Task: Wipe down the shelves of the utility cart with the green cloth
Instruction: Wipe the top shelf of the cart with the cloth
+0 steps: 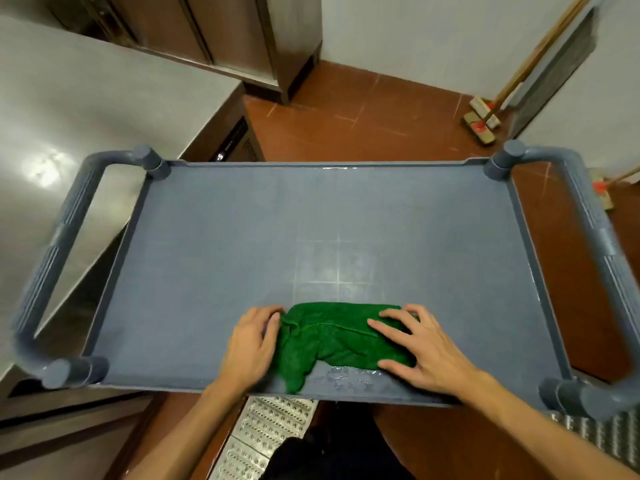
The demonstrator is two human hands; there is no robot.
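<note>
A grey-blue utility cart fills the view, its top shelf (225, 244) flat with a raised rim. A folded green cloth (332, 337) lies near the shelf's front edge. My left hand (251, 344) grips the cloth's left end with curled fingers. My right hand (419, 348) presses flat on its right end, fingers spread over it. Wet patches show on the shelf in front of the cloth and near the shelf's middle.
Tubular handles (45, 271) (602, 254) run along the cart's left and right ends. A steel counter (69, 109) stands at the left. Brooms (485, 119) lean on the wall at the far right. A metal floor grate (263, 431) lies under the cart's front edge.
</note>
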